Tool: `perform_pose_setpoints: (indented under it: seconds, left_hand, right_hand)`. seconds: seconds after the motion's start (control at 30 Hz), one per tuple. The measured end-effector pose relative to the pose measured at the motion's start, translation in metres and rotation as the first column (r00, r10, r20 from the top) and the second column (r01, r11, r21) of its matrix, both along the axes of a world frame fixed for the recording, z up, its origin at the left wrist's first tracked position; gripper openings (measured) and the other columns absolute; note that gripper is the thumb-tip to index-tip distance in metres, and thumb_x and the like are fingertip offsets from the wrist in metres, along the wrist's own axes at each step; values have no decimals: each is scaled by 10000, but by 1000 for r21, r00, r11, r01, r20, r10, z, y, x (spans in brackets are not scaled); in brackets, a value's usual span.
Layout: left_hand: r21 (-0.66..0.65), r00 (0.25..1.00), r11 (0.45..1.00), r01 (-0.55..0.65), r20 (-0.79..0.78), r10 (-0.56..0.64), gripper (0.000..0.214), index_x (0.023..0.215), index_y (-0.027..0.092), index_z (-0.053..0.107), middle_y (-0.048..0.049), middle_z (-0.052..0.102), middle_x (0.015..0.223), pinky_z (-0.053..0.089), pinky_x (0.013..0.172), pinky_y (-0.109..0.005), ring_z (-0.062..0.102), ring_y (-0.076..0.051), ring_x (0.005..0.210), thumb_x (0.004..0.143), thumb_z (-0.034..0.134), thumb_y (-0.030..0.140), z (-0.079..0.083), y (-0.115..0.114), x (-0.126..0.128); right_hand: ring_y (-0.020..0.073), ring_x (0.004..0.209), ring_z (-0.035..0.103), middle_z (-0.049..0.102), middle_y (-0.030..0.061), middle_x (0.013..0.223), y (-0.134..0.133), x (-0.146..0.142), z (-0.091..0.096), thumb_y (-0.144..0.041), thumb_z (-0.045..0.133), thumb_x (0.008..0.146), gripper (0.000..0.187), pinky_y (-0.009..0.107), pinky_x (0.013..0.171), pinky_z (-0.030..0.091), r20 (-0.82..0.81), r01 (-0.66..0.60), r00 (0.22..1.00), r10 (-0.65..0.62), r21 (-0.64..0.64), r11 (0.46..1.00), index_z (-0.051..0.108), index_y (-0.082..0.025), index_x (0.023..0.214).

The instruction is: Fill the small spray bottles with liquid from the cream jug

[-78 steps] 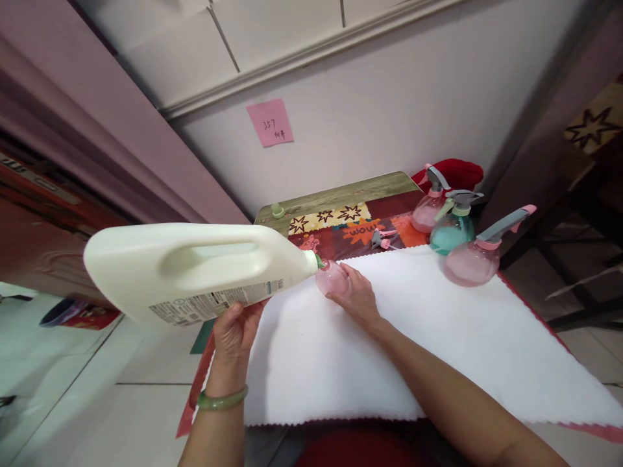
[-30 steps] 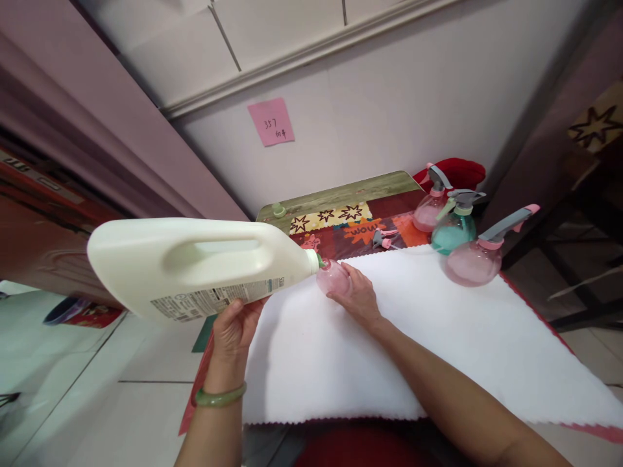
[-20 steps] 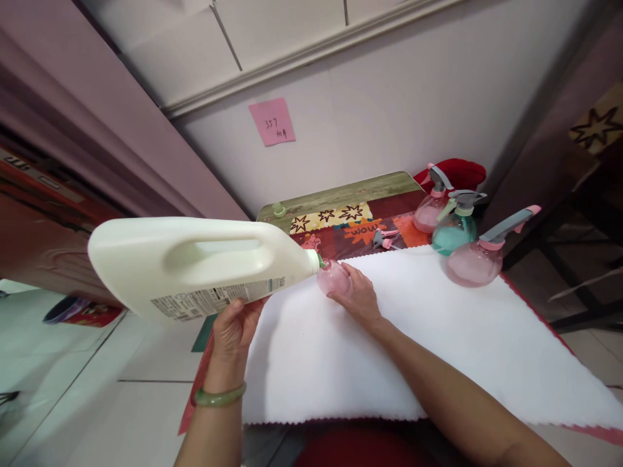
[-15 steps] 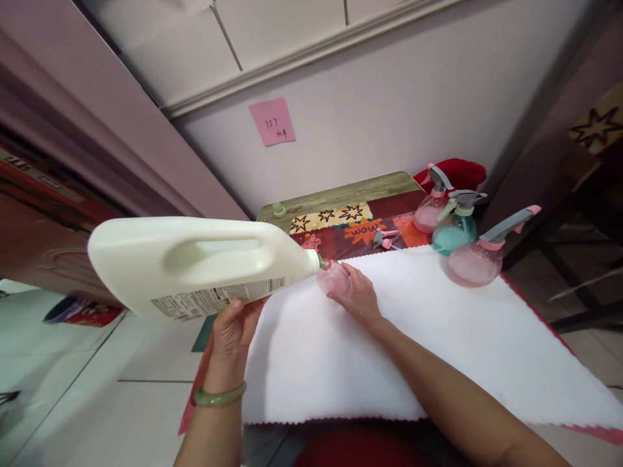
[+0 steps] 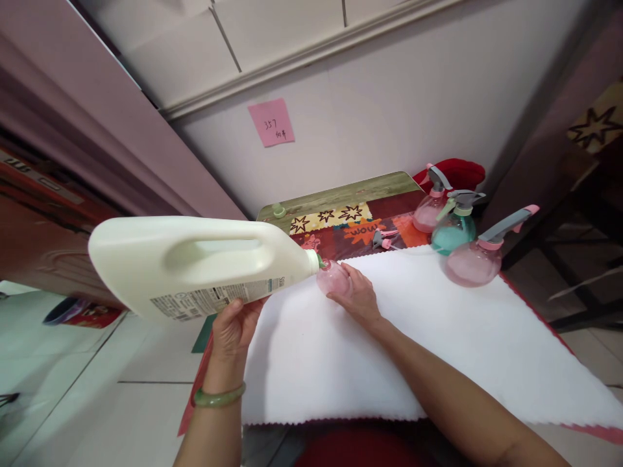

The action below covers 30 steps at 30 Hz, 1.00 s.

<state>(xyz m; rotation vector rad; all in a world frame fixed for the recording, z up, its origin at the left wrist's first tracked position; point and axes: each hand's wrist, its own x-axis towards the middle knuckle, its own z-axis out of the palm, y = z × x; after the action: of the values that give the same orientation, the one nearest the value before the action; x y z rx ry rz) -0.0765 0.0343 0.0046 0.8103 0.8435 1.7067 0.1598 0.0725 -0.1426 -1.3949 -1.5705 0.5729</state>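
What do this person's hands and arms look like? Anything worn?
Both are ordinary human hands, without gloves. The left hand has a smooth, rounded green bangle around its wrist; the right hand shows no bracelet or watch. No sleeves show. Any ring on the left would be out of view.

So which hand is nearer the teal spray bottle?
The right hand: it holds the pink bottle, left of the teal spray bottle. The left hand is farther left, supporting the white jug.
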Motion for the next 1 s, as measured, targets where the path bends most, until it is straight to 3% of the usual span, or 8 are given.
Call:
perform_pose_setpoints:
  seconds: [1.0]
  left_hand:
    - [21, 999, 1000, 0, -51, 2, 792, 1315, 421, 626, -22, 671, 1383, 502, 1053, -622, 497, -392, 1391, 603, 902, 210, 5, 2, 0]
  right_hand:
    - [330, 1267, 605, 630, 115, 1408, 1, -1, 1, -449, 820, 738, 776, 522, 1109, 430, -6, 12, 1000, -12, -6, 1000, 503, -247, 1418]
